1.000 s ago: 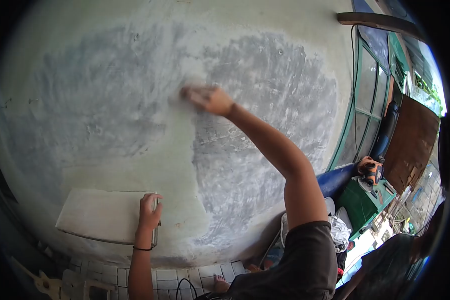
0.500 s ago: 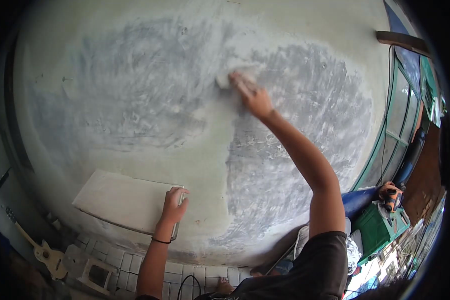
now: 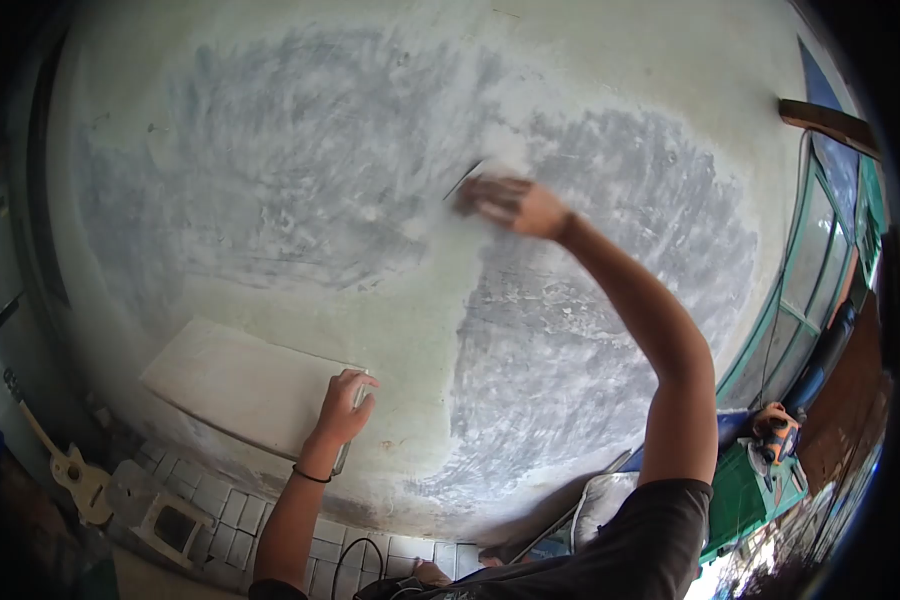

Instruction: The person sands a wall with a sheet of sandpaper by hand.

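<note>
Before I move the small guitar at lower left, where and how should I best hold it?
Probably grip the neck of the small guitar, coming from above: it is slim, uncovered and points away from the grey hollow object close beside the wider body.

Right fingers (image 3: 500,200) blurred and indistinct

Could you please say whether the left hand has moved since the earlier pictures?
No: judged against the grey wall patch, the left hand keeps about the same place.
</note>
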Demonstrator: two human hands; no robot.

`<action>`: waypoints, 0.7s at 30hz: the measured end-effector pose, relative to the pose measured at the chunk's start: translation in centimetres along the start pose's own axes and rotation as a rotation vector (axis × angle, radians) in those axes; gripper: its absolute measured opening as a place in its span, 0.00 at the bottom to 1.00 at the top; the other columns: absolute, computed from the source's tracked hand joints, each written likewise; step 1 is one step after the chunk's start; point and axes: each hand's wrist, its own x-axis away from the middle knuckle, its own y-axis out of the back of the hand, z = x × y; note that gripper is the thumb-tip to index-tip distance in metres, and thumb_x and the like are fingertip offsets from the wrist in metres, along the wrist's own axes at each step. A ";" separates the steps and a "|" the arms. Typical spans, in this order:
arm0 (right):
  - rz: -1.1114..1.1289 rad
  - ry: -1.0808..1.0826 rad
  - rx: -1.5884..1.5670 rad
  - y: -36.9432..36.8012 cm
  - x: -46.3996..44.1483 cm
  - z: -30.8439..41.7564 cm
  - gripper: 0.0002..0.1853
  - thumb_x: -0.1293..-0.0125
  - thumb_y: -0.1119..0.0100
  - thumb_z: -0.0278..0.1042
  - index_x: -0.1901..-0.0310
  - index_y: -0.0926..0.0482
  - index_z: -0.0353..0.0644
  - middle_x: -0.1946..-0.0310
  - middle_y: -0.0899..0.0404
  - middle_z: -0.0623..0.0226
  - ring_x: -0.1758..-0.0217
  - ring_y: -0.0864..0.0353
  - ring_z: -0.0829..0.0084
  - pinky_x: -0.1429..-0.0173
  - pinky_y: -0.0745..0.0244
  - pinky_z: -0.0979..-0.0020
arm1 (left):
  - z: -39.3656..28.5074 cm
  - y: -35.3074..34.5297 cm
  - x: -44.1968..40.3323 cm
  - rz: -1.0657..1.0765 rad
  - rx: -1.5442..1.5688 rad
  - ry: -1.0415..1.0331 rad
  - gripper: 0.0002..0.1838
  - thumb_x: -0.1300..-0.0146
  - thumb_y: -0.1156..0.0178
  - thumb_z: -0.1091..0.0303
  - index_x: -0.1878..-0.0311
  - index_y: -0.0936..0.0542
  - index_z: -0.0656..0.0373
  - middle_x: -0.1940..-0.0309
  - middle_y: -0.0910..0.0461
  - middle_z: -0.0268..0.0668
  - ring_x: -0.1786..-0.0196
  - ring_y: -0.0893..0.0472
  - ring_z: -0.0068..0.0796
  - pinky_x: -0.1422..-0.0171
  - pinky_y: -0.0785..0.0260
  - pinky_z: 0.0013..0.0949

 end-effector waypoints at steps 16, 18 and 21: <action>-0.224 -0.419 -0.330 0.4 0.9 -0.1 0.21 0.17 0.58 0.45 0.32 0.24 0.49 0.33 0.22 0.65 0.37 0.17 0.63 0.34 0.19 0.66 | 0.0 0.0 0.2 -0.007 0.043 0.050 0.10 0.40 0.38 0.72 0.55 0.18 0.57 0.52 0.19 0.43 0.43 0.23 0.47 0.36 0.33 0.45; -0.268 -0.149 -0.030 -2.8 2.3 0.8 0.20 0.19 0.53 0.46 0.32 0.24 0.55 0.33 0.21 0.66 0.35 0.18 0.62 0.34 0.19 0.65 | -0.1 0.0 0.1 -0.004 0.043 0.050 0.10 0.40 0.38 0.72 0.55 0.18 0.57 0.52 0.19 0.43 0.43 0.23 0.46 0.36 0.34 0.45; -0.167 -0.015 0.160 -1.7 3.0 -0.6 0.19 0.23 0.46 0.42 0.33 0.23 0.57 0.32 0.23 0.69 0.34 0.19 0.64 0.31 0.21 0.65 | -0.2 0.1 0.3 -0.013 0.011 0.003 0.10 0.41 0.38 0.71 0.55 0.18 0.56 0.52 0.19 0.43 0.43 0.23 0.47 0.36 0.34 0.45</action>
